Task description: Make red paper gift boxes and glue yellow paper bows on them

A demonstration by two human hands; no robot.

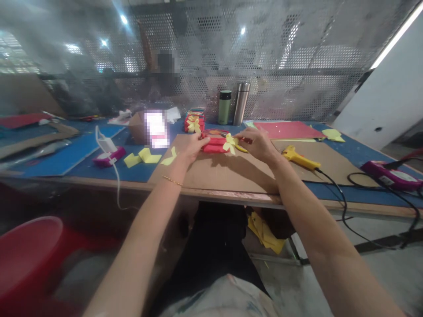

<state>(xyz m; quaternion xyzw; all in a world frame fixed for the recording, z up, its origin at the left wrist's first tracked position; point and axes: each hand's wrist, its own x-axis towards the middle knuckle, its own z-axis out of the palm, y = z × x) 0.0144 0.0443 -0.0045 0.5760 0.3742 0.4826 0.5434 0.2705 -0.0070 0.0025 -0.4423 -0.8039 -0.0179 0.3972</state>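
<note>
Green bottle (224, 108) beside silver flask (241, 105) (taller).

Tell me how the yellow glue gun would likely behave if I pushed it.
The yellow glue gun would probably slide rather than roll, given its angled, gun-like shape. Its body looks like hard plastic, so it should stay stiff. The black cord trailing from it may drag or tug, as it hangs past the table's front edge.

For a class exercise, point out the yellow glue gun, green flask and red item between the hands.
Yellow glue gun (302, 160), head view: its body.
Green flask (224, 110), head view: its side.
Red item (214, 145), head view: its front.
</note>
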